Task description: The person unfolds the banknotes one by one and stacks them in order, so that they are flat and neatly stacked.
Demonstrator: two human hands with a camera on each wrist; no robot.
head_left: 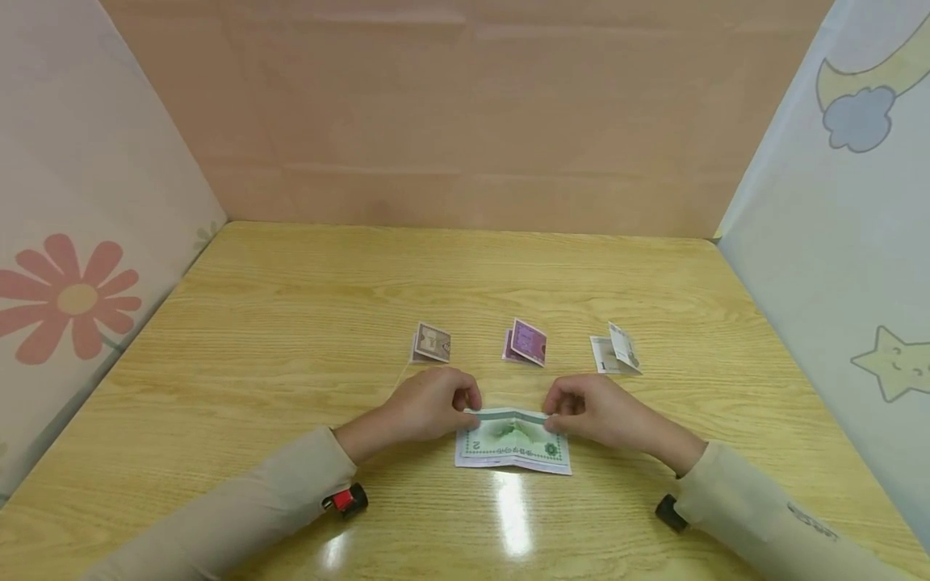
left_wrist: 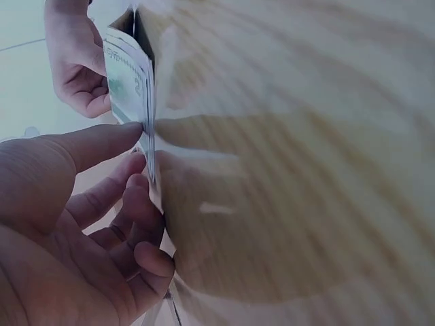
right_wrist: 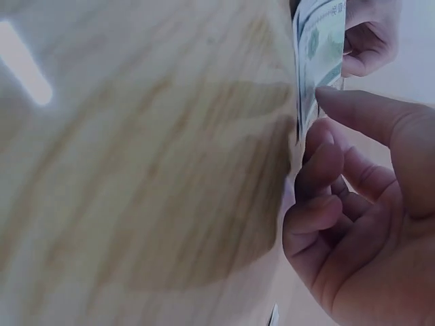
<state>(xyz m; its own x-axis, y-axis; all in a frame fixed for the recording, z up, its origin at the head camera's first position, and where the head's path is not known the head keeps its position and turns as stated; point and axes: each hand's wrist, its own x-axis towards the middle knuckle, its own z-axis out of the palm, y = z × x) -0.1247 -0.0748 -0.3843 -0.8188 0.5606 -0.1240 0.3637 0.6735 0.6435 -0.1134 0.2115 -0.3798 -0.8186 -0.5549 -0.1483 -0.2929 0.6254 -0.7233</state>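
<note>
A green banknote point(head_left: 513, 442) lies near the front of the table, with a raised crease down its middle and more than one paper layer along its edges. My left hand point(head_left: 434, 403) pinches its far left corner between thumb and fingers. At the far right corner my right hand point(head_left: 597, 410) does the same. In the left wrist view, the left thumb presses the face of the banknote point(left_wrist: 127, 85) while the other fingers curl beside its edge. The right wrist view has the right thumb on the banknote point(right_wrist: 323, 47), with curled fingers below.
Beyond the hands stand three folded notes in a row: a brown one point(head_left: 433, 342), a purple one point(head_left: 528, 342) and a grey one point(head_left: 616, 351). The wooden table point(head_left: 327, 282) meets a back wall point(head_left: 465, 113) and patterned side walls.
</note>
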